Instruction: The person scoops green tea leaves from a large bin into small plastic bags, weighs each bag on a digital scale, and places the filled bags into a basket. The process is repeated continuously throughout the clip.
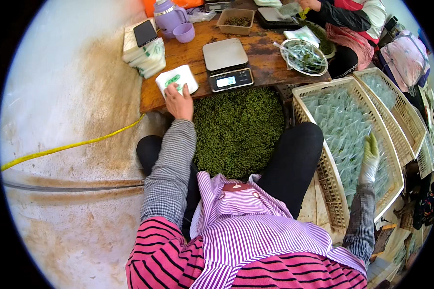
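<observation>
My bare left hand [179,102] rests its fingertips on a stack of white plastic bags [182,76] with a green print, at the near left edge of the wooden table. Its thumb and fingers are apart. A digital scale [225,55] with a lit display stands just right of the bags, its metal plate bare. My right hand [370,159], in a pale glove with yellowish-green fingers, reaches over a cream plastic crate [332,192] on my right. The fingers are stretched out against clear filled packets [340,125] in it; I see nothing gripped.
Small green berry-like pieces [238,130] fill a space between my knees. On the table [178,50] stand a purple jug [169,18], a cup [184,32], a tub [236,21] and a bowl of packets [304,57]. More crates [395,111] lie right. A co-worker's hand [311,5] shows beyond.
</observation>
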Motion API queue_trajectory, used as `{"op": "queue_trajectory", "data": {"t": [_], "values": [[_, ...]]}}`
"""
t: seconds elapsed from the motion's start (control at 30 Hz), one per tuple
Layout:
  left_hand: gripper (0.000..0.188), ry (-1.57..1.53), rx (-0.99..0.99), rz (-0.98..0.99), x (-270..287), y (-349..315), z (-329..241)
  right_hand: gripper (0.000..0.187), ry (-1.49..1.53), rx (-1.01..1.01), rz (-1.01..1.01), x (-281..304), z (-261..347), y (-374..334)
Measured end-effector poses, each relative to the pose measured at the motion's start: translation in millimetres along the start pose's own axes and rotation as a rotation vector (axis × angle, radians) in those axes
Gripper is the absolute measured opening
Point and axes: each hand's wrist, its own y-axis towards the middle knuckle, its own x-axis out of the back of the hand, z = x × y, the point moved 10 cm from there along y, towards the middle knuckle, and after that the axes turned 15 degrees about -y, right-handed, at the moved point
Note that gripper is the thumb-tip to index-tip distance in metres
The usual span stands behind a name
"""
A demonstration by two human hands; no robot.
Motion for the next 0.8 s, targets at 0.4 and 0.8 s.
{"op": "queue_trajectory", "data": {"t": [0.4, 0.8], "values": [[0.013, -0.116, -0.048, 0.315, -4, -2, -4, 0.039, 0.342, 0.246, 0.672, -283, 249, -142], [0.022, -0.579, -0.182, 0.436, 37, -138, -84, 0.024, -0.170, 0.261, 0.878, -370, 224, -179]]}}
